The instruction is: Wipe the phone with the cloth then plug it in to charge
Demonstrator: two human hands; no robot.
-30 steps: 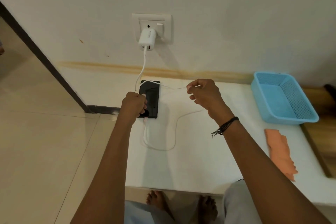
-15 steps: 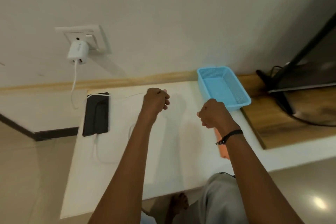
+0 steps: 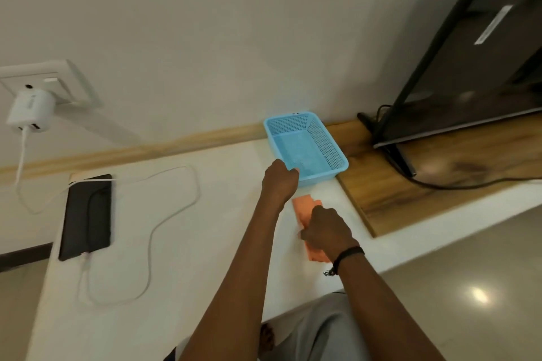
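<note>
I take the blue basket [image 3: 305, 143] as my landmark: my left hand [image 3: 278, 183] reaches forward with the arm nearly straight, fingers curled over the basket's near-left rim and gripping that edge; my right hand [image 3: 327, 231] sits just in front of the basket, knuckles up, fingers bent down onto the orange cloth [image 3: 305, 208], pressing or pinching it, though I cannot tell whether the fingers have fully closed under the fabric; a dark braided band circles that wrist. The basket is a rectangular plastic tray with perforated mesh walls and a smoother floor, standing on the white tabletop [image 3: 205, 243] close to the wall; the cloth is a soft, matte strip lying flat on the table, its far end just short of the basket. Well to the left of the basket the phone [image 3: 86, 215] lies flat, a glossy black slab, with the white cable [image 3: 173, 214] plugged into its near end and looping loosely across the table, then up to the boxy white charger [image 3: 30, 110] in the wall socket. To the right of the basket runs a grained wooden surface [image 3: 440, 182] bearing a dark flat screen on a thin black stand.
</note>
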